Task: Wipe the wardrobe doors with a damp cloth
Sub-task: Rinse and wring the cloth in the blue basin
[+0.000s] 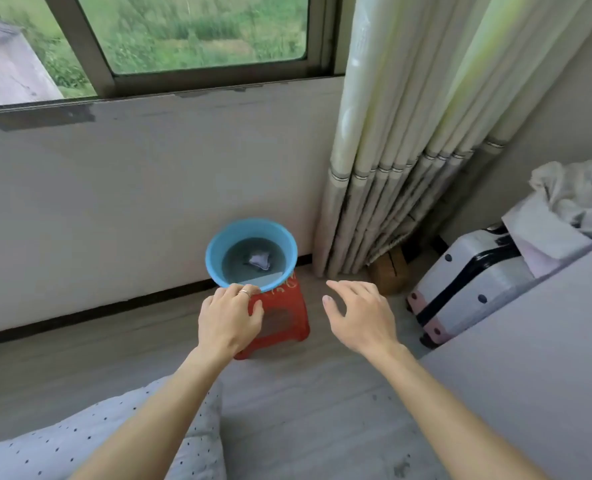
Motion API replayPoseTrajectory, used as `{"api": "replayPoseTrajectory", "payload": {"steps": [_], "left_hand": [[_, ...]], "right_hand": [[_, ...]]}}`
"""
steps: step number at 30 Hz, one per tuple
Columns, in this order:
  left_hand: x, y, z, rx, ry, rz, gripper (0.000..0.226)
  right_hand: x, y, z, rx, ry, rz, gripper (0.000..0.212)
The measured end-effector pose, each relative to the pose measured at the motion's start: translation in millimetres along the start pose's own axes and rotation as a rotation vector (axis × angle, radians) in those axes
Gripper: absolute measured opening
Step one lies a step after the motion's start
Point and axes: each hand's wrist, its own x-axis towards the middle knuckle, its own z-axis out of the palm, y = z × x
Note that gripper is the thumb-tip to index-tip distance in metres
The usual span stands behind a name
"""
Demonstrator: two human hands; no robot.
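A blue basin (214, 252) of water stands on a red plastic stool (280, 317) by the wall under the window. A pale cloth (259, 260) lies in the water, mostly submerged. My left hand (230, 317), with a ring on one finger, hovers just in front of the basin's near rim, fingers loosely bent and holding nothing. To the right of the stool, my right hand (358, 315) is out over the floor with fingers spread and empty. No wardrobe is in view.
Pleated curtains (402, 161) hang in the corner to the right. A white suitcase (467, 285) lies beside a grey surface (530, 358) with crumpled laundry (578, 199) on it. A small brown box (389, 271) sits under the curtains. Wood floor runs ahead.
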Motion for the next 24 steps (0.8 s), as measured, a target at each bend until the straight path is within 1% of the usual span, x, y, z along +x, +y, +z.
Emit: {"api": "replayPoseTrajectory", "payload": {"steps": [4,8,13,16,20,24], "left_hand": [[50,-44,9,0.015,-0.003,-0.109,0.035],[103,-70,24,0.038,-0.008,-0.171,0.037],[169,-92,55,0.043,-0.04,-0.252,0.038],[195,-105,79,0.027,-0.08,-0.285,0.038],[227,-130,122,-0.025,-0.147,-0.364,0.037],[255,-158,175,-0.122,-0.278,-0.422,0.039]], "right_hand": [[70,-30,34,0.005,-0.053,-0.065,0.042],[145,-47,67,-0.003,-0.115,-0.129,0.045],[239,-51,113,-0.017,-0.196,-0.187,0.044],[277,-47,140,-0.024,-0.24,-0.2,0.045],[323,-42,191,0.024,-0.346,-0.176,0.045],[361,-36,258,0.124,-0.466,-0.068,0.044]]}}
